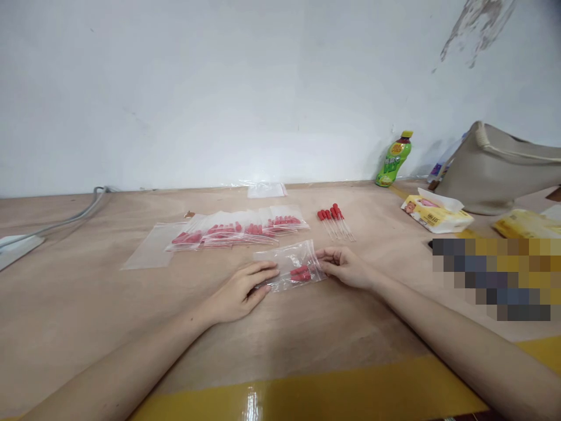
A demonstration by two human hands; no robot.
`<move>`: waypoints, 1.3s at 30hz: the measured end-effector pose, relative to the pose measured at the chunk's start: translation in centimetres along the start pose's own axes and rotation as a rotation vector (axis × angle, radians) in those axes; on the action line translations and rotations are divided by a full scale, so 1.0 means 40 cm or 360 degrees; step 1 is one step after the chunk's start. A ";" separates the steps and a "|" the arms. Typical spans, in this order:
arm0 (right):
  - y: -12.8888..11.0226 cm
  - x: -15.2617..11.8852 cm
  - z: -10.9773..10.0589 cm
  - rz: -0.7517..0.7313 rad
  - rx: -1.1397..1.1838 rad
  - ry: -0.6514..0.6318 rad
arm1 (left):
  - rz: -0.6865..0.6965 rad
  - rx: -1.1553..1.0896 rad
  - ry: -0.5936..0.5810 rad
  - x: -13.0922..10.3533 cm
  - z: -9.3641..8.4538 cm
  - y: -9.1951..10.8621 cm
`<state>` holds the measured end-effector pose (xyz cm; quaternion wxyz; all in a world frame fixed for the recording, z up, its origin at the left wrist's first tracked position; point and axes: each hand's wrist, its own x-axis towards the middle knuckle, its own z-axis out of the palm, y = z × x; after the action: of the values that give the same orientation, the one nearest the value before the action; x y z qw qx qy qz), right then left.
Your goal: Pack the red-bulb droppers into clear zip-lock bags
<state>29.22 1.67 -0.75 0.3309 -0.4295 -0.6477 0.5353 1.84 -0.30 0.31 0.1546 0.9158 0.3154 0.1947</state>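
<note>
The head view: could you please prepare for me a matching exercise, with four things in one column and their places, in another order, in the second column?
1. left hand
2. right hand
3. green bottle
4. loose droppers

A. near the wall
B. at the right end of the clear bag
C. to the right of the filled bags
D. at the left end of the clear bag

Pairs: 1-D, 2-B, 3-A, 4-C

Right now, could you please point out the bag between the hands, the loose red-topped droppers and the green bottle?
Bag (286, 260): head view, clear plastic middle.
Droppers (335, 214): head view, a red top.
Green bottle (394, 160): head view, on its wrapper.
</note>
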 end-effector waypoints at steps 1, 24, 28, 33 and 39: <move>0.005 0.008 -0.008 0.0014 -0.0045 0.0114 | 0.0002 0.0001 -0.0008 0.000 0.001 -0.002; -0.047 0.190 -0.190 0.0307 -0.0686 0.1334 | 0.0033 0.0007 0.0010 0.003 0.005 -0.001; -0.060 0.129 -0.131 -0.0109 -0.0055 0.1147 | 0.0032 0.0001 0.0009 0.003 0.004 -0.001; -0.030 0.058 -0.055 -0.0178 0.0227 0.1114 | 0.0024 0.0015 0.0010 0.002 0.001 0.000; 0.014 0.044 0.000 -0.0138 0.0508 0.1026 | 0.0004 0.0016 0.0015 0.001 0.003 0.000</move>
<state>28.60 3.31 -1.34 0.6034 -0.4914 -0.4359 0.4522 1.92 -0.32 0.23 0.1482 0.9160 0.3160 0.1977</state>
